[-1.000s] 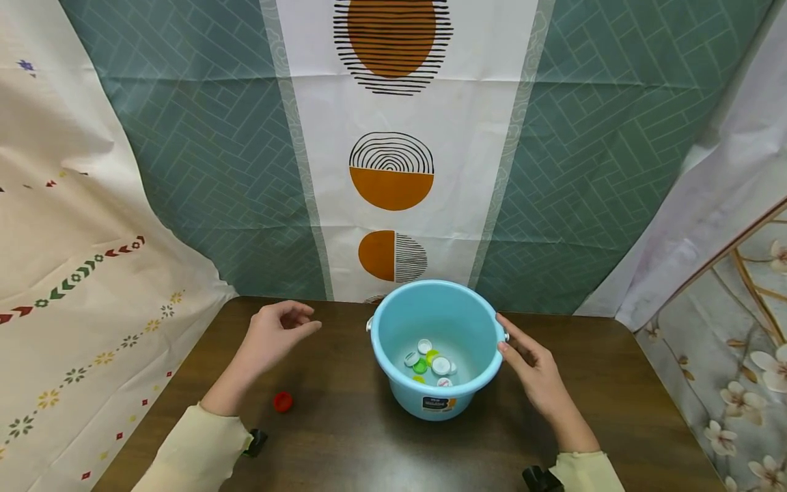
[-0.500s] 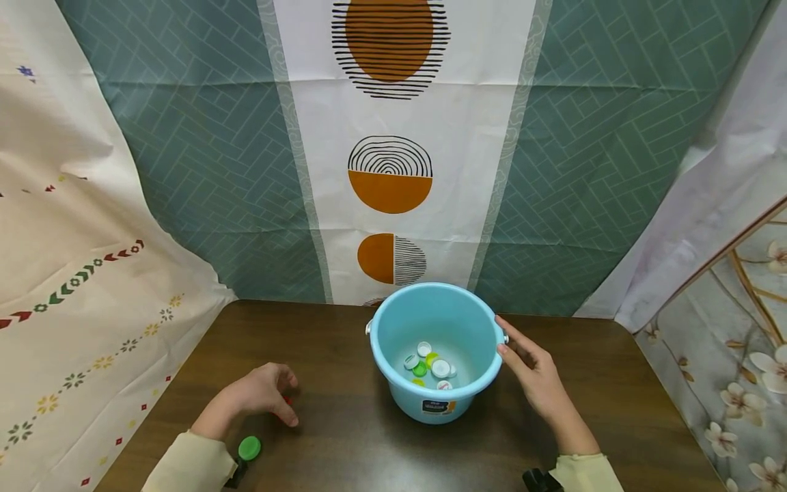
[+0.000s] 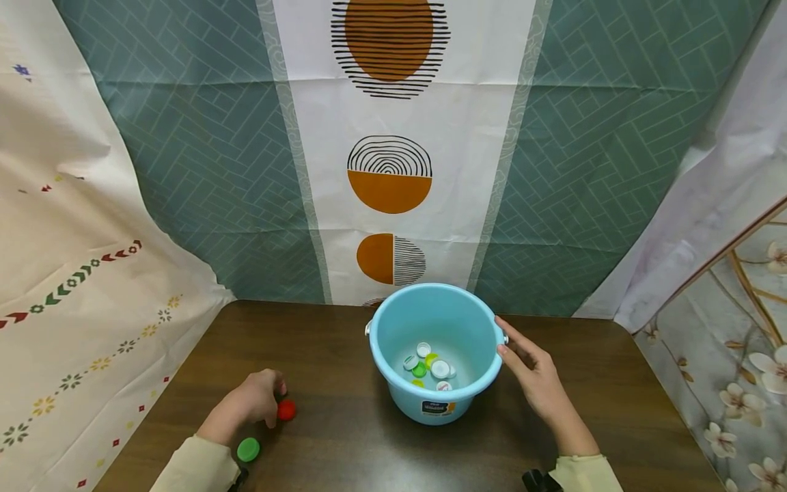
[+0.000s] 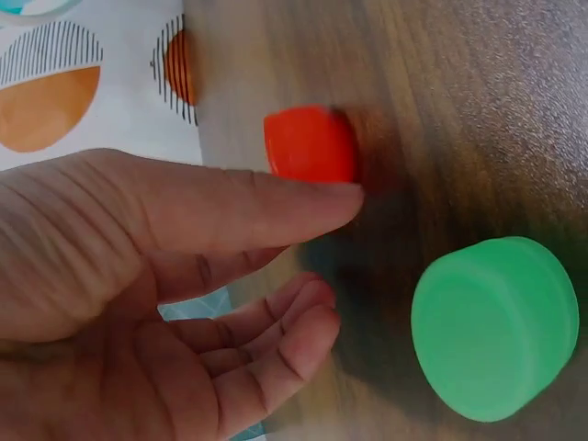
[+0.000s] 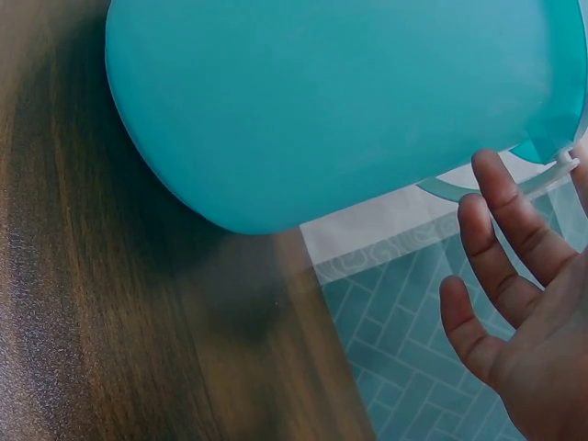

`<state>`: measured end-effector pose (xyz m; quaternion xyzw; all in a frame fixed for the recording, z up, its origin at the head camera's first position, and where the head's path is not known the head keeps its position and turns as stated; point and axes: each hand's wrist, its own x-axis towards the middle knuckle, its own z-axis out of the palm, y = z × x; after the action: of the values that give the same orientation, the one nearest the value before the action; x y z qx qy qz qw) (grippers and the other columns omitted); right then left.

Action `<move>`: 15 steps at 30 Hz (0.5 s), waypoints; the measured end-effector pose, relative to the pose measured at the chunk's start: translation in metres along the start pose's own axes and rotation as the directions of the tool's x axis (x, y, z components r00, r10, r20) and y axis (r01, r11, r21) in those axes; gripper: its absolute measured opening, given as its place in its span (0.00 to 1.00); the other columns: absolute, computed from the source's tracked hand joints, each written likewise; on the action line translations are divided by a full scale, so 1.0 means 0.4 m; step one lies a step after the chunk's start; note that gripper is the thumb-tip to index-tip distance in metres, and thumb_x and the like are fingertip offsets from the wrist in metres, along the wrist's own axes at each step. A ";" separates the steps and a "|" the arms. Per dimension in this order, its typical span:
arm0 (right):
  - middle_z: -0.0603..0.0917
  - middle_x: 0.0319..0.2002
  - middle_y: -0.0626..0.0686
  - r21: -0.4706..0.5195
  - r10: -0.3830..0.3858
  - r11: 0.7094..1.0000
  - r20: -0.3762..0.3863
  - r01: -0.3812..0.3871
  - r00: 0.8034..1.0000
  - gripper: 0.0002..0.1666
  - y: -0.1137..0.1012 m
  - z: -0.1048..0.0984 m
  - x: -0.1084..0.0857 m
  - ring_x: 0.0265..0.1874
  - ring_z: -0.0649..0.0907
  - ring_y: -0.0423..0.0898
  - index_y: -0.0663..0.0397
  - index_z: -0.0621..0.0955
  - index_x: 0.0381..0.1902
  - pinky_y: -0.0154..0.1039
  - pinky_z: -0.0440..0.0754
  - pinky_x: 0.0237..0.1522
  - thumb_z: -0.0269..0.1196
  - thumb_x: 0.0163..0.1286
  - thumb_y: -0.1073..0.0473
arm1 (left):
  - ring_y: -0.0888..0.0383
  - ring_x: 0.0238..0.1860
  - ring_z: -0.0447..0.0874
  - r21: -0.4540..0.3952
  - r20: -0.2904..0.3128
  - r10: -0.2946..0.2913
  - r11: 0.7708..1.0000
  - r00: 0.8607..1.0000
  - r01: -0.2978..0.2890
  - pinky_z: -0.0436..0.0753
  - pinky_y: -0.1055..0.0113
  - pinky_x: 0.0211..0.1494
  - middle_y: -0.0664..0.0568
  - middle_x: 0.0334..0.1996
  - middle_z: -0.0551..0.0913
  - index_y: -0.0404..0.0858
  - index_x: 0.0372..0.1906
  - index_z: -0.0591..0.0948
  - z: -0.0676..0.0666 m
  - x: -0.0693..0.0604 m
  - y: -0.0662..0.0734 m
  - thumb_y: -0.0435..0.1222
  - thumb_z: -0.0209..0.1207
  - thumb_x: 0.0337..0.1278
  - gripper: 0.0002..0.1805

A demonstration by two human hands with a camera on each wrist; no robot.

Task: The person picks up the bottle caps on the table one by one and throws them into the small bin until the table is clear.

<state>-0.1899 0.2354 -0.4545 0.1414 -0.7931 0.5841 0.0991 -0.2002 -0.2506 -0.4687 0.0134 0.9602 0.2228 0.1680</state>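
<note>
A red bottle cap [image 3: 286,410] lies on the table right beside the fingertips of my left hand [image 3: 246,403]. In the left wrist view the thumb partly covers the red cap, and a gap with nothing in it separates thumb and fingers. A green bottle cap [image 4: 491,329] lies close to that hand, near the wrist in the head view. My right hand [image 3: 536,379] touches the rim of a light blue bucket [image 3: 408,393] beside its handle joint, thumb and forefinger extended. Other right-hand fingers [image 5: 501,262] spread loosely near the handle [image 5: 450,190].
Several white, green and yellow bottle caps [image 3: 440,369] lie at the bottom of the bucket. The dark wooden table [image 3: 332,451] ends at a patterned curtain [image 3: 393,212] behind it. Fabric also hangs at both sides.
My left hand has come down toward the table, covered part of the red cap, then drawn back slightly left of it. The green cap has come into view. The right hand stays at the bucket.
</note>
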 end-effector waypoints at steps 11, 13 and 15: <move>0.71 0.65 0.49 -0.012 0.002 1.000 -0.001 -0.002 1.000 0.28 0.002 -0.001 -0.001 0.53 0.80 0.38 0.38 0.66 0.68 0.27 0.78 0.49 0.54 0.71 0.57 | 0.54 0.30 0.70 -0.012 -0.006 0.001 1.000 1.000 -0.001 0.70 0.64 0.28 0.50 0.31 0.75 0.38 0.31 0.76 0.012 0.000 0.015 0.26 0.77 0.10 0.29; 0.70 0.66 0.49 -0.012 0.006 1.000 -0.002 -0.006 1.000 0.28 0.001 -0.001 -0.001 0.54 0.80 0.38 0.37 0.66 0.67 0.27 0.78 0.49 0.54 0.71 0.57 | 0.54 0.30 0.70 -0.004 -0.012 0.004 1.000 1.000 -0.004 0.71 0.64 0.29 0.50 0.31 0.76 0.39 0.30 0.76 0.017 0.004 0.019 0.29 0.78 0.09 0.29; 0.70 0.66 0.48 -0.010 0.006 1.000 -0.001 -0.006 1.000 0.28 0.000 0.000 0.000 0.54 0.79 0.38 0.37 0.66 0.67 0.27 0.77 0.49 0.54 0.71 0.57 | 0.54 0.31 0.70 0.005 -0.024 0.015 1.000 1.000 -0.015 0.71 0.64 0.30 0.50 0.32 0.77 0.39 0.31 0.76 0.021 0.009 0.023 0.30 0.79 0.09 0.30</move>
<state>-0.1897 0.2356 -0.4544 0.1382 -0.7966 0.5803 0.0982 -0.2014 -0.2386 -0.4730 0.0184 0.9626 0.2217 0.1547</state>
